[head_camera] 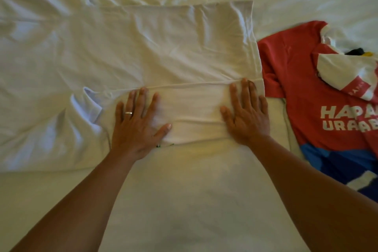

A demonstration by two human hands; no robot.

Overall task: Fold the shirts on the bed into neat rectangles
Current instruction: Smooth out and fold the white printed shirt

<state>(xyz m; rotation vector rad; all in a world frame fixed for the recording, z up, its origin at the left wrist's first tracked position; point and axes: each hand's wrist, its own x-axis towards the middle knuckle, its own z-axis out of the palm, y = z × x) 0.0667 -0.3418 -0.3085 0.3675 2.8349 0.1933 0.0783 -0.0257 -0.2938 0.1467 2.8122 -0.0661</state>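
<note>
A white shirt (163, 47) lies spread across the middle of the bed, with its near edge folded over into a narrow band (194, 108). My left hand (137, 122), a ring on one finger, presses flat on the left part of that band. My right hand (247, 112) presses flat on its right end, fingers straight and spread. One white sleeve (86, 106) sticks out to the left of my left hand. A red shirt (306, 88) with white lettering lies unfolded at the right.
The white bed sheet (184, 200) is wrinkled at the back and smoother in front of me. On the red shirt lies a white and red garment (351, 75). Blue cloth (335, 161) shows below it at the right edge.
</note>
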